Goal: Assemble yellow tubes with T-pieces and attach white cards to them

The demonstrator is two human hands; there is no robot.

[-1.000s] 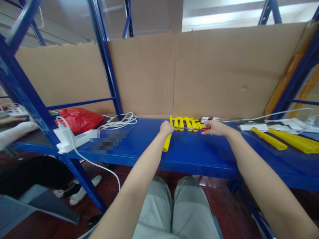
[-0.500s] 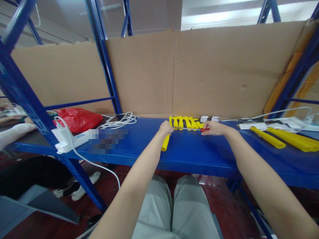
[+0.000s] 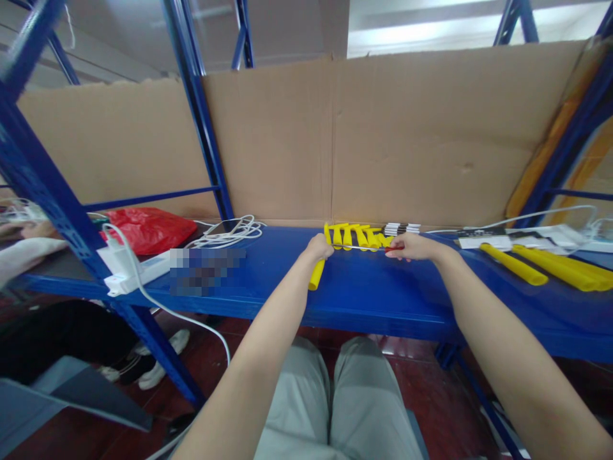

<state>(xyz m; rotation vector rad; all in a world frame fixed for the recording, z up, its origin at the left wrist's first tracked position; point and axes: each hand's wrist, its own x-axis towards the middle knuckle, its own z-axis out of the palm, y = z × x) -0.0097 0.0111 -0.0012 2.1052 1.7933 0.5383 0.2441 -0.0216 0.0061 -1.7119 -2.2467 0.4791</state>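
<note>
My left hand (image 3: 317, 246) is closed around a yellow tube (image 3: 316, 276), whose lower end sticks out below the fist toward the shelf's front edge. Closed on the red handle of a screwdriver (image 3: 359, 247) is my right hand (image 3: 401, 246). The long thin metal shaft runs leftward and meets my left hand; its tip is hidden there. Just behind the shaft lies a row of short yellow pieces (image 3: 352, 234) on the blue shelf (image 3: 364, 294). Small white-and-black items (image 3: 402, 228) sit at the row's right end.
Longer yellow tubes (image 3: 514, 264) lie at the right, near white packets (image 3: 483, 239). To the left are a white power strip (image 3: 156, 267), coiled white cable (image 3: 232, 233) and a red bag (image 3: 148, 229). Cardboard (image 3: 407, 134) stands behind the shelf. Another person's sleeve (image 3: 29, 259) shows far left.
Both hands stay nearly in place on the tube and the screwdriver. My right-hand fingers have shifted slightly on the red handle. At far left, the other person's arm has moved a little.
</note>
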